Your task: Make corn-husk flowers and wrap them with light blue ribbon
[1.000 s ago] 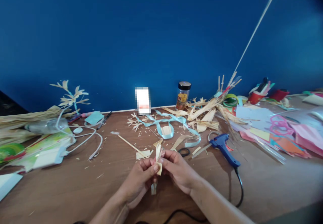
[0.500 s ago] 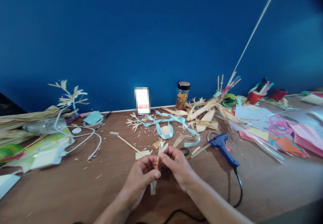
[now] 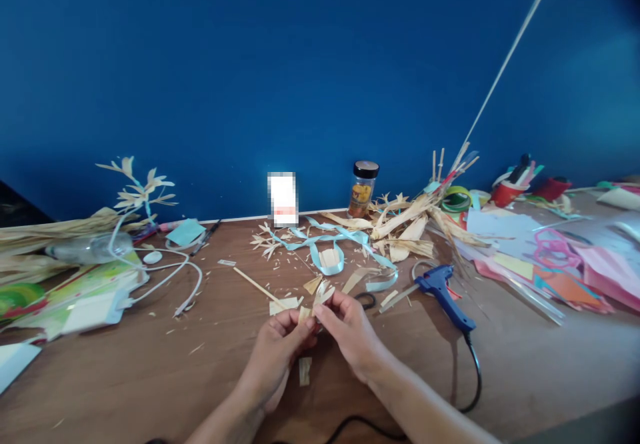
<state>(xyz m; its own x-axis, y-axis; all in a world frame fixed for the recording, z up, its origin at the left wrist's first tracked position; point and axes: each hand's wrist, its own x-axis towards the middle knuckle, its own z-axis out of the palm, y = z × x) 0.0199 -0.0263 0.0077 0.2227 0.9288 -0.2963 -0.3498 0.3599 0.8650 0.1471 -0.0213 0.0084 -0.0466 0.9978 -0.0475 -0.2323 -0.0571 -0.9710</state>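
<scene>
Close together over the table, my left hand (image 3: 283, 347) and my right hand (image 3: 350, 331) both pinch pale dried husk pieces. A short husk strip (image 3: 303, 313) stands up between my left thumb and fingers. In my right fingertips is a whitish husk petal piece (image 3: 324, 293), its lower end hidden by the thumb. Below the hands a loose husk piece (image 3: 305, 371) lies on the table. Just beyond my fingers are another husk scrap (image 3: 283, 306) and a thin wooden stick (image 3: 257, 286).
A blue glue gun (image 3: 447, 297) with a black cord lies to the right. Light blue ribbon (image 3: 329, 267), a husk bundle (image 3: 407, 227) and a lidded jar (image 3: 362, 191) are at the back. To the left are a white cable (image 3: 167, 269) and a husk flower stem (image 3: 145, 194); coloured paper (image 3: 560, 287) lies far right.
My left thumb has closed up against its fingers, and a husk strip now shows upright in that pinch. The petal piece in my right hand has tilted slightly to the right.
</scene>
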